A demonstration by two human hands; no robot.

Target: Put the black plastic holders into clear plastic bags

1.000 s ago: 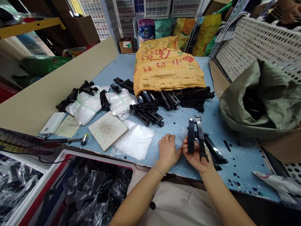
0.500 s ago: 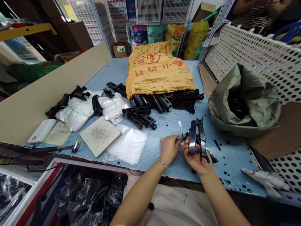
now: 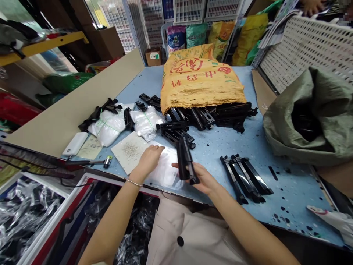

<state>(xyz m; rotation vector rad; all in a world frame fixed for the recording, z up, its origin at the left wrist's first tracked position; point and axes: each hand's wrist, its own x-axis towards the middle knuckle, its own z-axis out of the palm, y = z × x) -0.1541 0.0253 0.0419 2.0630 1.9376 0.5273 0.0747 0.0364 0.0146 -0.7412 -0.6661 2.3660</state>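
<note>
My left hand (image 3: 150, 159) is over the pile of clear plastic bags (image 3: 165, 170), its fingers drawn together at the bags' upper edge. Whatever may be between its fingertips is hidden. Long black plastic parts (image 3: 185, 160) stand tilted up in my right hand (image 3: 204, 178), which is closed around their lower end; how many it holds is unclear. To the right, several similar black parts (image 3: 248, 176) lie side by side on the blue table. A speckled square tile (image 3: 131, 151) lies left of the bags.
A yellow woven sack (image 3: 204, 84) spills more black parts onto the table (image 3: 220, 141). Bundled bags (image 3: 107, 127), a white power bank (image 3: 75, 143) and a tool (image 3: 91, 162) lie left. An open green sack (image 3: 309, 140) stands right. A co-worker's hand (image 3: 313, 6) shows behind the perforated panel.
Both hands have moved left, from the table's right side to the bags. My right hand has brought black parts along. The view has turned, uncovering the row of parts on the right.
</note>
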